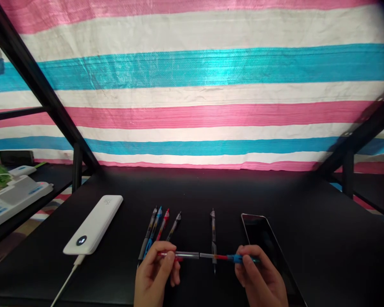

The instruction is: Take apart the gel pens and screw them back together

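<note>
My left hand (156, 273) pinches a clear pen barrel with a red end (188, 255), held level above the black table. Facing it, my right hand (259, 273) grips a blue pen part (235, 258) from which a clear and red refill (213, 256) points left. The tips of the two pieces are very close; whether they touch I cannot tell. Beyond my left hand lie several pens, among them a blue one (156, 225), a red one (164, 224) and a grey one (173, 227). A single grey pen (213, 230) lies beneath the refill.
A white power bank (94, 226) with a cable (65, 281) lies on the left of the table (192, 187). A dark phone (265, 234) is beside my right hand. A power strip (19, 200) sits at far left. Black frame bars (48, 98) and striped sheeting stand behind.
</note>
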`<state>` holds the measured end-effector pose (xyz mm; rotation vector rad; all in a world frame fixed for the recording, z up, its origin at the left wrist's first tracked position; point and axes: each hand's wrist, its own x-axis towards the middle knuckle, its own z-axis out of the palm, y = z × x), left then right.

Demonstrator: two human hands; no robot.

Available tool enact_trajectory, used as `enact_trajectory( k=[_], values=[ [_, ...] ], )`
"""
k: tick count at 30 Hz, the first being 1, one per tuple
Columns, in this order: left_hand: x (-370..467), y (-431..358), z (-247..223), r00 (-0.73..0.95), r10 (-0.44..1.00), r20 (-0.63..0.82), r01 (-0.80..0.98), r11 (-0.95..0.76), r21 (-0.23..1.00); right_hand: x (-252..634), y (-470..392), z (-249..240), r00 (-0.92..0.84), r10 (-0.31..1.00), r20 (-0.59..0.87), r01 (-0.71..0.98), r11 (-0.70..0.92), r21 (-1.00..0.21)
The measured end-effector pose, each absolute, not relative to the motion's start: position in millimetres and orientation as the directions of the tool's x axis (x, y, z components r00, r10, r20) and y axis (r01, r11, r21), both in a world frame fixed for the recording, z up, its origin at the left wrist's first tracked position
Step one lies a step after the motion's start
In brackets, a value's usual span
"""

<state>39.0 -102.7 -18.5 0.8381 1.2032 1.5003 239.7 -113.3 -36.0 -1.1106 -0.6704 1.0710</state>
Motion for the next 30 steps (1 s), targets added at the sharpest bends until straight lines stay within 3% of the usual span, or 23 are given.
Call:
enact_trajectory(
  k=[5, 10, 22, 30],
  values=[
    [43, -104, -17, -0.250, 0.967, -0.049, -0.215, -0.006, 0.977, 234, -117, -35, 0.317, 0.948, 0.017, -0.131, 0.062, -0.989],
    [47, -106, -13, -0.180, 0.983, -0.047, -0.158, 0.019, 0.987, 225, -116, -33, 0.172, 0.953, 0.249, 0.134, 0.228, -0.964],
    [45, -105, -15, -0.153, 0.987, -0.053, -0.147, 0.030, 0.989, 219, -116, -38, 0.143, 0.936, 0.322, 0.202, 0.291, -0.935],
    [43, -105, -13, -0.139, 0.989, -0.045, -0.140, 0.026, 0.990, 226, -117, -41, -0.010, 0.942, 0.336, 0.390, 0.313, -0.866]
  ],
)
